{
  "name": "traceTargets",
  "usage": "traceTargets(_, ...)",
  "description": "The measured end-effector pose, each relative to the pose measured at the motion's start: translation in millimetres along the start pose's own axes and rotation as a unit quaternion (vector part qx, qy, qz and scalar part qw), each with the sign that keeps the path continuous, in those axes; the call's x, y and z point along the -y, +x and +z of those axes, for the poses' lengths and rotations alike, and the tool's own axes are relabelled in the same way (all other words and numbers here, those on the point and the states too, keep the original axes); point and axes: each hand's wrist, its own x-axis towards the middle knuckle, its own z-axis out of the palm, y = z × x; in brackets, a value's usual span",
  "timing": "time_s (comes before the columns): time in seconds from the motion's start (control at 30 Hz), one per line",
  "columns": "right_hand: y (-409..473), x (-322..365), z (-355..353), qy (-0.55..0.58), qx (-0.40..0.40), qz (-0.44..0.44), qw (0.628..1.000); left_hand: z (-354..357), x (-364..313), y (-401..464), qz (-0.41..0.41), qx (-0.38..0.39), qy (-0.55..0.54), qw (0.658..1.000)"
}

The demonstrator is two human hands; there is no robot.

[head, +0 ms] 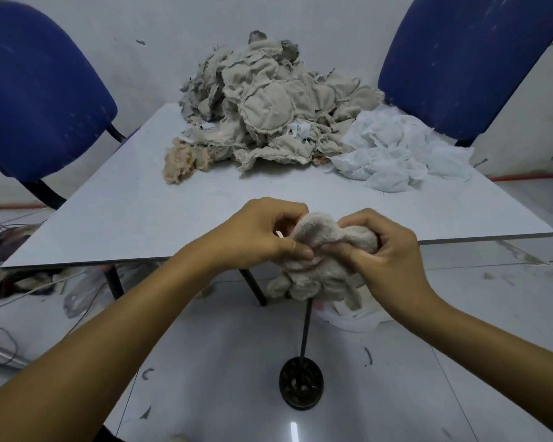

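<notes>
Hands, left (262,231) and right (387,253), pinch beige plush (320,266) before table (141,224) holding fabric heap (268,103).

Looks like a small sewing or stuffing workshop: a big heap of beige fabric pieces (268,103) on the surface (125,218), white lining scraps (396,154) right beside it, a stuffing clump (182,164) in front, thread bits on the floor (205,362).
</notes>
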Motion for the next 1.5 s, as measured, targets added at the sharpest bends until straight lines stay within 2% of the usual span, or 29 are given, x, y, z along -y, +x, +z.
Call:
traceTargets(0.1, 12, 10, 0, -0.011, -0.017, -0.047, 0.999, -2, -3, 0, 0.020, -0.054, -0.077, 0.995)
traceTargets(0.23, 17, 8, -1, -0.097, 0.073, -0.015, 0.992, 0, 0, 0, -0.011, 0.025, 0.057, 0.998)
traceTargets(0.33, 17, 3, -3, -0.091, 0.122, 0.016, 0.988, 0, 3, 3, -0.010, 0.050, 0.130, 0.990)
traceTargets(0.4, 16, 1, -6, -0.047, 0.125, 0.034, 0.990, -4, 3, 2, -0.017, 0.046, 0.080, 0.996)
traceTargets(0.47, 14, 1, -10, 0.002, 0.087, 0.035, 0.996, -9, 5, 0, -0.025, 0.034, -0.011, 0.999)
traceTargets(0.53, 13, 3, -11, 0.025, 0.045, 0.013, 0.999, -12, 7, -1, -0.033, 0.038, -0.031, 0.998)
traceTargets(0.63, 13, 8, -5, -0.019, 0.081, -0.019, 0.996, -8, 13, 0, -0.052, 0.074, 0.160, 0.983)
traceTargets(0.7, 12, 6, -2, -0.065, 0.113, 0.007, 0.991, -2, 13, -2, -0.048, 0.104, 0.218, 0.969)
traceTargets(0.8, 12, 0, -5, -0.083, 0.140, 0.041, 0.986, 0, 7, -5, -0.056, 0.100, 0.112, 0.987)
traceTargets(0.93, 8, -4, -10, -0.072, 0.208, 0.090, 0.971, -1, -7, -4, -0.030, 0.029, -0.059, 0.997)
traceTargets(1.07, 8, -11, -11, -0.122, 0.263, 0.117, 0.950, 5, -11, 2, 0.010, -0.028, -0.094, 0.995)
traceTargets(1.17, 6, -11, -10, -0.097, 0.222, 0.097, 0.965, -2, -10, 0, 0.009, -0.055, -0.137, 0.989)
traceTargets(1.3, 5, -10, -12, -0.095, 0.177, 0.050, 0.978, -9, -4, -2, -0.005, -0.019, -0.099, 0.995)
traceTargets(1.43, 5, -15, -8, -0.173, 0.196, 0.046, 0.964, -1, 1, 1, -0.020, 0.024, -0.024, 0.999)
traceTargets(1.5, 4, -16, -7, -0.161, 0.195, 0.045, 0.966, 1, 1, 3, -0.021, 0.033, -0.013, 0.999)
